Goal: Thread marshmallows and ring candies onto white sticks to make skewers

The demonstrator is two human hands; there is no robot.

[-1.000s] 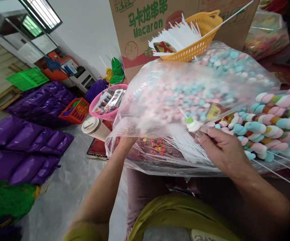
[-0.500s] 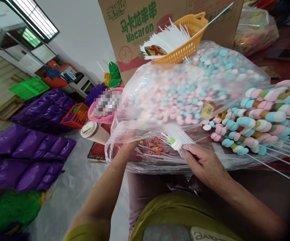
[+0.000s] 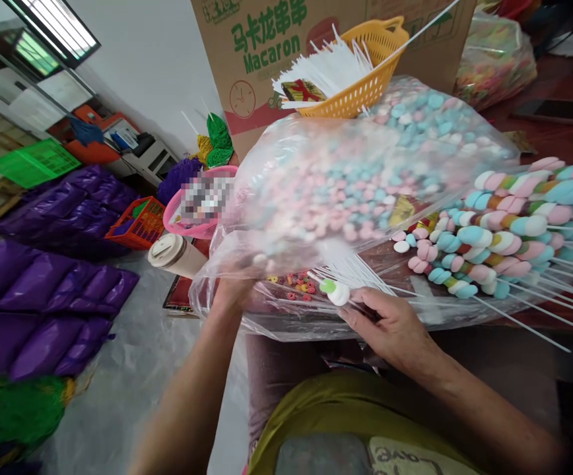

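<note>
In my right hand (image 3: 385, 326) is a thin white stick, mostly hidden by my closed fingers. A white marshmallow (image 3: 338, 295) and a small green piece (image 3: 327, 286) sit near its tip. My left hand (image 3: 237, 285) is under the clear plastic at the mouth of the big bag of marshmallows (image 3: 336, 185), its fingers blurred by the film. Pale round marshmallows (image 3: 261, 261) show at its fingertips. Between the hands lie red and yellow candy rings (image 3: 300, 284) and loose white sticks (image 3: 353, 267).
Finished marshmallow skewers (image 3: 509, 231) are piled at the right. A yellow basket (image 3: 360, 92) of sticks rests on the bag before a cardboard box (image 3: 247, 86). At left stand a lidded cup (image 3: 175, 254), a pink basket (image 3: 170, 214) and purple packages (image 3: 43, 303).
My left hand has drawn back a little to the left, with pale marshmallows now showing at its fingers. My right hand has shifted slightly left with the stick. The whole view has turned a little.
</note>
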